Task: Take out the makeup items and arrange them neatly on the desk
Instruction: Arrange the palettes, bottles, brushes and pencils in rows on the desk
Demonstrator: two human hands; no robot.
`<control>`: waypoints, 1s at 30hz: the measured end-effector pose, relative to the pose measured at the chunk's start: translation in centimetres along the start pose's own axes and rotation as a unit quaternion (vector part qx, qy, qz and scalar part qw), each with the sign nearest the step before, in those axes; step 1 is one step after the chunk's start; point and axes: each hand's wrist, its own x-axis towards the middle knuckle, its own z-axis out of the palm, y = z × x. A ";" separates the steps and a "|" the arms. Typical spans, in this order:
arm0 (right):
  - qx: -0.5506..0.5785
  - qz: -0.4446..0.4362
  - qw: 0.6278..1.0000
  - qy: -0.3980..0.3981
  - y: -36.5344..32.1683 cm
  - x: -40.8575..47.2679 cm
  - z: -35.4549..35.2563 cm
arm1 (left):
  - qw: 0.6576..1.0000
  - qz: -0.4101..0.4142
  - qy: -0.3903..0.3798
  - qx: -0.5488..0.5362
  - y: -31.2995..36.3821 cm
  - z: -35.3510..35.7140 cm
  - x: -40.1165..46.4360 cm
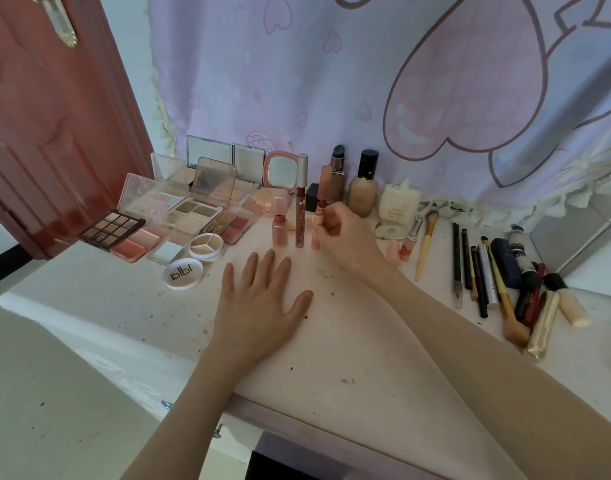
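Observation:
My right hand [345, 232] grips a slim peach lip tube [318, 216] that stands upright on the pale desk [349, 341]. Left of it stand a dark red lip tube [300, 206] and a pink lip gloss [280, 220], forming a row. My left hand [259, 299] lies flat on the desk in front of that row, fingers straight and spread, holding nothing. Open eyeshadow and blush palettes [193, 216] cluster at the back left, with a round white compact [183, 273] in front of them.
Foundation bottles [363, 185] and a cream bottle [399, 206] stand along the back by the curtain. Pencils, brushes and tubes [498, 275] lie in rows at the right. A red door [55, 133] is at the left. The desk's front edge runs diagonally below my arms.

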 end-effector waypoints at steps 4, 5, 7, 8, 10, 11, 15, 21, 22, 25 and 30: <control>0.009 0.002 1.000 -0.009 0.4 -0.2 0.2 | 1.000 0.002 -0.006 0.006 0.0 -0.1 0.0; 0.009 0.004 1.000 -0.009 0.5 -0.2 0.3 | 1.000 0.003 -0.007 0.007 0.0 -0.1 0.0; 0.008 0.004 1.000 -0.010 0.7 -0.1 0.4 | 1.000 0.003 -0.010 0.008 0.0 -0.1 0.0; 0.005 0.003 1.000 -0.012 0.8 -0.1 0.4 | 1.000 0.003 -0.012 0.009 0.0 -0.2 0.0; -0.003 -0.001 1.000 -0.014 1.0 -0.1 0.4 | 1.000 0.002 -0.016 0.011 0.0 -0.2 0.0; -0.004 -0.001 1.000 -0.015 1.2 -0.1 0.4 | 1.000 0.002 -0.017 0.012 0.0 -0.2 0.0; -0.004 0.003 1.000 -0.020 1.4 -0.4 0.3 | 1.000 0.002 -0.017 0.009 0.0 -0.3 0.0; 0.002 0.015 1.000 -0.023 1.4 -2.2 -0.6 | 1.000 -0.001 -0.027 0.010 0.1 -0.4 0.0; -0.001 0.019 1.000 -0.022 1.4 -2.7 -0.9 | 1.000 0.000 -0.028 0.010 0.2 -0.5 0.0; -0.007 0.012 1.000 -0.016 1.2 -4.5 -2.5 | 1.000 0.022 -0.010 -0.019 0.7 -0.7 -0.5; 0.011 -0.003 1.000 -0.003 1.1 -7.8 -7.1 | 0.987 0.130 0.019 -0.094 3.7 -1.1 -1.6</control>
